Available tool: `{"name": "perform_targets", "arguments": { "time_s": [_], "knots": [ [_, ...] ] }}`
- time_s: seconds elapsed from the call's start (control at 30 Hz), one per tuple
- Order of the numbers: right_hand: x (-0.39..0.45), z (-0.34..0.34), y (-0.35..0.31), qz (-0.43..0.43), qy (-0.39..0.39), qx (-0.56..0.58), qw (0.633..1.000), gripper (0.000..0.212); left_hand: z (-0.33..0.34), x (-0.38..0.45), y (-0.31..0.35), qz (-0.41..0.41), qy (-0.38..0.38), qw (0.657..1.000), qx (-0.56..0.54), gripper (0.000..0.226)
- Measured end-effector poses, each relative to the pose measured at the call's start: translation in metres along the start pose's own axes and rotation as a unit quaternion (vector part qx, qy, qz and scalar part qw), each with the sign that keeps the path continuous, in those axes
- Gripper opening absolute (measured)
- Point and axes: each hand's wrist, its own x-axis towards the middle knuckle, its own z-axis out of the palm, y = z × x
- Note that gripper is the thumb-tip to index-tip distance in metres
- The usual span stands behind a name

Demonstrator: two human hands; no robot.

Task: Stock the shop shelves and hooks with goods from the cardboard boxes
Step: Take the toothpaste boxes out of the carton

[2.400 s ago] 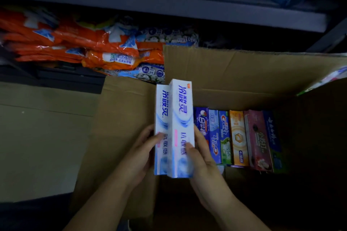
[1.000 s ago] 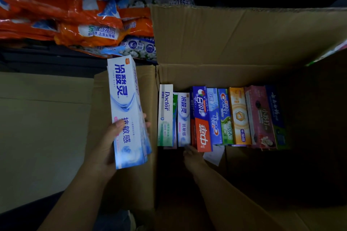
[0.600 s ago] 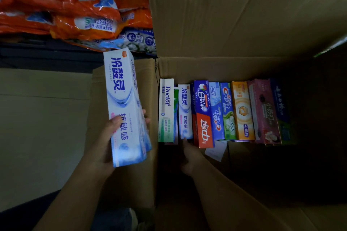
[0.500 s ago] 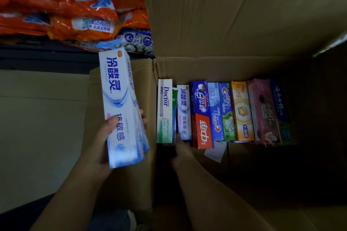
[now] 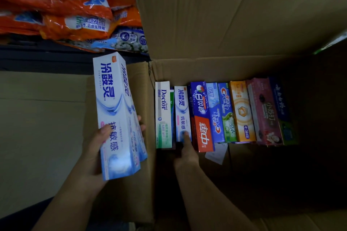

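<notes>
An open cardboard box (image 5: 206,69) holds a row of toothpaste cartons standing side by side. My left hand (image 5: 93,150) grips a stack of long white-and-blue toothpaste cartons (image 5: 116,114) over the box's left flap, thumb on the front face. My right hand (image 5: 185,155) reaches down into the box. Its index finger lies straight on the lower end of a smaller white-and-blue carton (image 5: 181,107), which stands between a white Doctor carton (image 5: 163,110) and a blue-and-red carton (image 5: 201,116). The right thumb is hidden in the dark.
Further right in the row stand a Crest carton (image 5: 226,110), an orange carton (image 5: 242,110) and a pink one (image 5: 262,110). A paper slip (image 5: 216,153) lies on the box floor. Orange plastic bags (image 5: 65,9) fill the shelf behind. The tall rear flap (image 5: 225,20) stands upright.
Both hands held the white-and-blue stack at first. The left hand then carried it left, out of the box. The right hand went down into the row and its finger slid onto the small white-and-blue carton.
</notes>
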Motion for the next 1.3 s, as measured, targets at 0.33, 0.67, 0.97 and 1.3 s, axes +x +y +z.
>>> {"name": "perform_targets", "arguments": {
  "time_s": [0.33,0.67,0.97,1.3],
  "knots": [
    [-0.035,0.01,-0.032,-0.047,-0.052,-0.176,0.982,0.037,0.017,0.003,-0.016,0.016,-0.055,0.998,0.024,0.079],
    [-0.176,-0.026,-0.082,-0.044,-0.327,-0.281,0.901,0.081,0.064,-0.01,-0.003,-0.008,-0.011,0.996,0.083,0.101],
    [-0.213,-0.003,-0.096,-0.203,-0.39,-0.388,0.81,0.081,0.112,-0.033,-0.009,0.036,-0.037,0.994,0.092,0.047],
    [-0.241,0.024,-0.085,-0.287,-0.342,-0.389,0.806,0.046,0.14,-0.054,0.013,0.045,-0.028,0.997,0.047,0.02]
  ]
}}
